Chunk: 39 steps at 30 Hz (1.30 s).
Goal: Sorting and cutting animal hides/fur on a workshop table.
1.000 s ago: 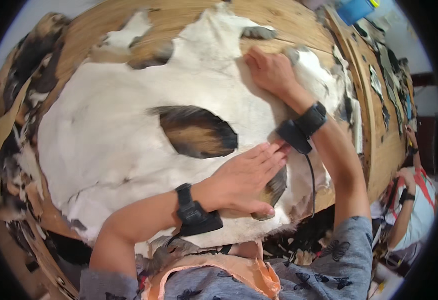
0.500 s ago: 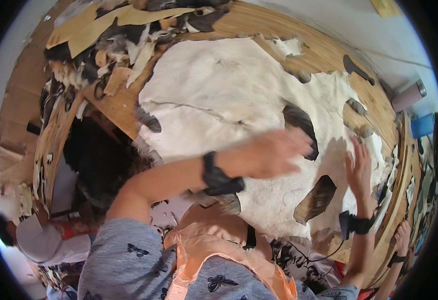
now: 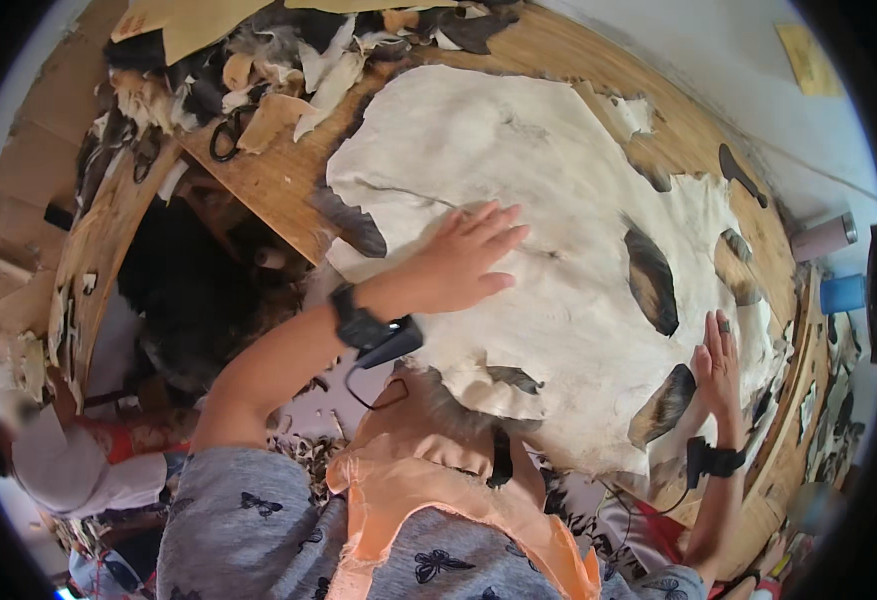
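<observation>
A large pale hide [image 3: 498, 125] lies spread on the wooden table [image 3: 258, 205], with ragged edges and dark furry patches or openings [image 3: 650, 280]. My left hand [image 3: 463, 255] is flat on the hide's left half, palm down and fingers spread. Toward the right edge, my right hand [image 3: 718, 370] lies stretched out on the hide beside another dark patch [image 3: 663, 405], holding nothing. Both wrists carry black strapped devices with cables. Along the hide's near edge, a piece is folded over with grey fur [image 3: 453, 405] showing, above a peach apron [image 3: 378, 480] on my body.
Hide scraps [image 3: 258, 60] and black-handled scissors [image 3: 226, 138] lie at the upper left, above a dark opening beside the table. A co-worker [image 3: 68, 460] is at lower left. A pink cylinder [image 3: 820, 238], blue container [image 3: 840, 293] and dark flat object [image 3: 740, 175] are at the right.
The view has swung, showing more of the left side. My left hand has moved leftward and up across the hide; my right hand's fingers, curled a second ago, are now straight.
</observation>
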{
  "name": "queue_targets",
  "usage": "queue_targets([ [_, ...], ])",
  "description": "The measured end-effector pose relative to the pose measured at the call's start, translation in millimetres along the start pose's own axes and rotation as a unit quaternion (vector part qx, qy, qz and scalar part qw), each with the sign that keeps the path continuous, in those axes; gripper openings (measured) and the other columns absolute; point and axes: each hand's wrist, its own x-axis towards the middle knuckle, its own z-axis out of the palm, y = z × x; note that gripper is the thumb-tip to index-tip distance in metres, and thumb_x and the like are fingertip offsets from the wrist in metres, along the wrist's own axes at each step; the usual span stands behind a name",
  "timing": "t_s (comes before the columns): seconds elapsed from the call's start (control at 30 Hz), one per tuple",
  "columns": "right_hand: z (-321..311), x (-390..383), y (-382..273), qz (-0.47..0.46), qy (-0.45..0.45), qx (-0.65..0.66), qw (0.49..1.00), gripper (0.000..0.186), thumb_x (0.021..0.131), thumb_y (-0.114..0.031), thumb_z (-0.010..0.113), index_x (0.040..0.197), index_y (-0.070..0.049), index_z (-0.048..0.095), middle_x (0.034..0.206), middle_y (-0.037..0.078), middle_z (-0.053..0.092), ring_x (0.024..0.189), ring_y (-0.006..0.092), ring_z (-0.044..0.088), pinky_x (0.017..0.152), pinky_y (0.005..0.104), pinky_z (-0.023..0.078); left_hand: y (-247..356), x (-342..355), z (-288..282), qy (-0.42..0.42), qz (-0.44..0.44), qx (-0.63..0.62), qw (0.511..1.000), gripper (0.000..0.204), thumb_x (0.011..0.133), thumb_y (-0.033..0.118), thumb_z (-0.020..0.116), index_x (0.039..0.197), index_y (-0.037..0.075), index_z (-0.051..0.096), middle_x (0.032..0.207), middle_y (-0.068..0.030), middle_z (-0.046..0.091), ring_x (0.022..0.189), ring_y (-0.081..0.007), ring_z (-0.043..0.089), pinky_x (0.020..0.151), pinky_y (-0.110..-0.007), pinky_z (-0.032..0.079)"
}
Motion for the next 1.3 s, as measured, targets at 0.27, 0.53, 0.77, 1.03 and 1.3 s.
queue_targets([
  [0.27,-39,92,-145,-0.045,0.004,0.093,0.995,0.043,0.089,-0.024,0.049,0.128,-0.005,0.045,0.126,0.021,0.047,0.120,0.0347,0.041,0.098,0.0399,0.034,-81,-69,-79,0.095,-0.019,-0.037,0.995,0.041,0.072,-0.008,0.051,0.111,0.003,0.057,0.121,-0.0119,0.052,0.115,-0.0307,0.047,0.095,-0.036,0.040],
  [0.53,32,252,-286,-0.333,0.050,0.111,0.935,0.045,0.089,-0.029,0.048,0.131,-0.011,0.042,0.126,0.017,0.047,0.121,0.0320,0.040,0.102,0.0403,0.031,-97,-50,-67,0.100,0.125,-0.123,0.979,0.036,0.065,-0.010,0.058,0.098,0.004,0.060,0.102,-0.0103,0.055,0.097,-0.0283,0.053,0.083,-0.037,0.046],
  [0.77,62,299,-292,-0.331,0.110,0.046,0.936,0.047,0.092,-0.038,0.041,0.133,-0.015,0.039,0.138,0.009,0.039,0.129,0.0273,0.032,0.107,0.0409,0.023,-112,-44,-64,0.049,0.099,-0.183,0.977,0.026,0.064,-0.008,0.060,0.087,0.004,0.060,0.091,-0.0091,0.055,0.086,-0.0277,0.054,0.075,-0.035,0.046],
  [1.03,54,304,-283,-0.336,0.104,0.048,0.935,0.048,0.093,-0.043,0.037,0.135,-0.020,0.038,0.139,0.006,0.038,0.132,0.0283,0.028,0.108,0.0390,0.021,-98,-44,-61,0.034,0.031,-0.144,0.988,0.017,0.065,-0.004,0.057,0.080,0.005,0.059,0.079,-0.0073,0.053,0.074,-0.0246,0.052,0.066,-0.032,0.045],
  [1.3,39,295,-290,-0.340,0.044,0.032,0.939,0.055,0.091,-0.039,0.043,0.135,-0.007,0.035,0.138,0.018,0.034,0.130,0.0352,0.028,0.106,0.0433,0.022,-80,-61,-56,0.031,-0.019,-0.148,0.988,0.016,0.064,-0.005,0.055,0.077,0.003,0.057,0.077,-0.0084,0.052,0.072,-0.0258,0.051,0.064,-0.033,0.044],
])
